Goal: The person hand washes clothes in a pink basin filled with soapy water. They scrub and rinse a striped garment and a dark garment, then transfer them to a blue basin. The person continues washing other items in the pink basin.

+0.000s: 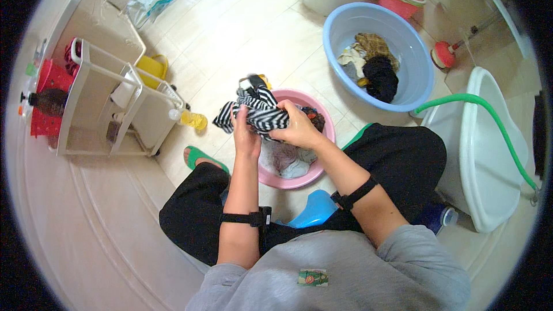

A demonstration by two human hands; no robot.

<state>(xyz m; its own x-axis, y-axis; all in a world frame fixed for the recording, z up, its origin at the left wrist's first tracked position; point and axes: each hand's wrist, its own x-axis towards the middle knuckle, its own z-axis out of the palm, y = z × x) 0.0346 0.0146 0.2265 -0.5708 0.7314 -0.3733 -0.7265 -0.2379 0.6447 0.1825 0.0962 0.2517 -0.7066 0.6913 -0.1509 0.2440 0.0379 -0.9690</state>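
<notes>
A bunched black-and-white striped garment [262, 116] hangs between my two hands, above the pink basin [296, 183]. My left hand [246, 137] is closed on its near left side. My right hand [300, 128] grips its right side, thumb toward the middle. Below, the basin holds wet-looking laundry [286, 158], white and greyish, with a dark patterned piece at its right. The garment and my hands hide the basin's far left part. Something yellow shows just behind the garment; I cannot make out what it is.
A light-blue tub [416, 78] with clothes stands at the far right, a red bucket [401, 1] behind it. A green hose [500, 121] runs by a white baby bath [472, 155]. At left are a white rolling shelf [103, 52] and a bottle of yellow liquid [193, 120].
</notes>
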